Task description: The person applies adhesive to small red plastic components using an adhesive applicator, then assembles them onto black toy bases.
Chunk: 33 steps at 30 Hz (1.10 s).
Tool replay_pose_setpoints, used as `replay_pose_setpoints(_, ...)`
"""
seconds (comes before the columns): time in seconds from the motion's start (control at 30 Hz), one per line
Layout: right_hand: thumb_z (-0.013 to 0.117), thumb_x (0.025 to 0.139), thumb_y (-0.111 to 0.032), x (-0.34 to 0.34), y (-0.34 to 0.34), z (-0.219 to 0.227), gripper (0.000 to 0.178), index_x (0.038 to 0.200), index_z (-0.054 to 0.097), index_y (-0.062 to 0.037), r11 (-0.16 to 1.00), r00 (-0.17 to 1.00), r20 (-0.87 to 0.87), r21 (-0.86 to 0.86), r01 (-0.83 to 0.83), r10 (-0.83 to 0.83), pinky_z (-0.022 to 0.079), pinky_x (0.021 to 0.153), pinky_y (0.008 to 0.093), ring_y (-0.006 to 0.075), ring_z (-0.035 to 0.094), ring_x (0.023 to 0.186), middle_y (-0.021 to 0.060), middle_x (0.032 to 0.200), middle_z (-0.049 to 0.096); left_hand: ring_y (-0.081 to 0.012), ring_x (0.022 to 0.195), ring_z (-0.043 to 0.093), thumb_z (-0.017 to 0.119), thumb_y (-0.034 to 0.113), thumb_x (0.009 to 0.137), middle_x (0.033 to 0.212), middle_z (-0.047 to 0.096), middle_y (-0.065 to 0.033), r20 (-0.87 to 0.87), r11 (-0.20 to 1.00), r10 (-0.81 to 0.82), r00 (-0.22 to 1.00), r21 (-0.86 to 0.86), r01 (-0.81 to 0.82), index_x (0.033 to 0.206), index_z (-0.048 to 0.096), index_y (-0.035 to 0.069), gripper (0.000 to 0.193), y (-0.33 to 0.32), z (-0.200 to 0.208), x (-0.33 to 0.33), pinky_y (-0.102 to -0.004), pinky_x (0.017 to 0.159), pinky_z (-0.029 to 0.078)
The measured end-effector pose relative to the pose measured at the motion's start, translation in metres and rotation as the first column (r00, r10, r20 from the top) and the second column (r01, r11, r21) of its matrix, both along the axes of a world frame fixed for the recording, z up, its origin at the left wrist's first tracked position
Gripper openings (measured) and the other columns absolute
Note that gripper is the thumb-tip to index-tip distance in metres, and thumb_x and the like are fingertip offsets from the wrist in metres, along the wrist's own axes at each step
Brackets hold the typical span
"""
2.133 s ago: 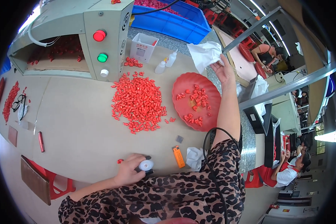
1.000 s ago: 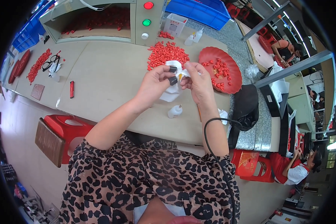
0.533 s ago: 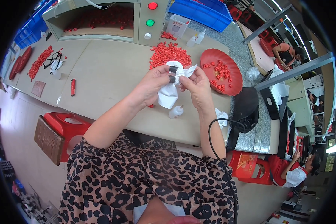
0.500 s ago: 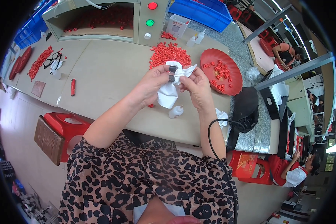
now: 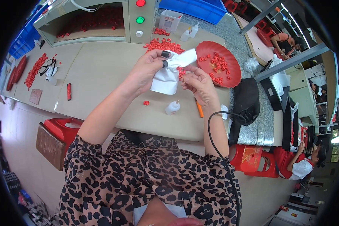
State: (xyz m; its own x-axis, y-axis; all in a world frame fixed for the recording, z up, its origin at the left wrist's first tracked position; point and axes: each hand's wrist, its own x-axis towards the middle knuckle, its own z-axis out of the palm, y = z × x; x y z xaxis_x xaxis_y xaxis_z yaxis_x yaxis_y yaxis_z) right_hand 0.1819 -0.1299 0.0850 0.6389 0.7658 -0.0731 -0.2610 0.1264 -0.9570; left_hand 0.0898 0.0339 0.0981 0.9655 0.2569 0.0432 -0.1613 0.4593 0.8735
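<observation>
1 wht cloth [image 5: 165,81], pinched in L hand [image 5: 148,69]

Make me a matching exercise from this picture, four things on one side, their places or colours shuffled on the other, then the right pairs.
Things:
1. White cloth
2. Nearest white bottle
3. Scalloped dish
4. Dark-framed glasses

Places or colours:
A. Red, with small red pieces in it
B. Toward the table's left end, beside a strip of red bits
C. Pinched in the left hand
D. Between a lone red piece and an orange lighter

Pairs: 1-C, 2-D, 3-A, 4-B
</observation>
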Motion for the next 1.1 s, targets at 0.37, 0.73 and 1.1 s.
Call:
replay_pose_setpoints(0.37, 0.060, 0.071, -0.004, -0.008, -0.028, -0.002, 0.041, 0.109, 0.045, 0.0019, 0.980, 0.992, -0.024, 0.157, 0.122, -0.120, 0.039, 0.049, 0.0174, 0.0051, 0.048, 0.055, 0.0003, 0.067, 0.053, -0.0139, 0.087, 0.054, 0.045, -0.003, 0.076, 0.092, 0.055, -0.0076, -0.064, 0.981, -0.192, 0.979, -0.002, 0.192, 0.105, 0.044, 0.000, 0.028, -0.027, 0.007, 0.042, -0.0269, 0.077, 0.046)
replay_pose_setpoints(0.73, 0.057, 0.070, -0.008, 0.045, -0.116, -0.053, 0.028, 0.094, 0.053, 0.0051, 0.442, 0.467, 0.575, -0.195, 0.876, -0.672, 0.043, 0.047, 0.0241, 0.0094, 0.051, 0.052, 0.0029, 0.064, 0.056, -0.0106, 0.073, 0.053, 0.043, 0.003, 0.080, 0.091, 0.056, -0.0094, -0.156, 0.964, -0.009, 0.988, 0.260, 0.050, 0.106, 0.043, -0.003, 0.027, -0.015, 0.005, 0.031, -0.0218, 0.064, 0.046)
replay_pose_setpoints(1.1, 0.061, 0.072, -0.010, -0.011, -0.086, -0.067, 0.019, 0.088, 0.056, -0.0001, 0.658, 0.497, 0.746, -0.106, 0.746, -0.443, 0.041, 0.053, 0.0203, 0.0080, 0.050, 0.056, 0.0034, 0.063, 0.053, -0.0149, 0.087, 0.048, 0.049, 0.000, 0.074, 0.101, 0.047, -0.0108, 0.009, 0.935, 0.209, 0.978, 0.290, -0.203, 0.112, 0.038, -0.002, 0.040, -0.049, -0.057, -0.063, -0.0263, 0.071, 0.042)
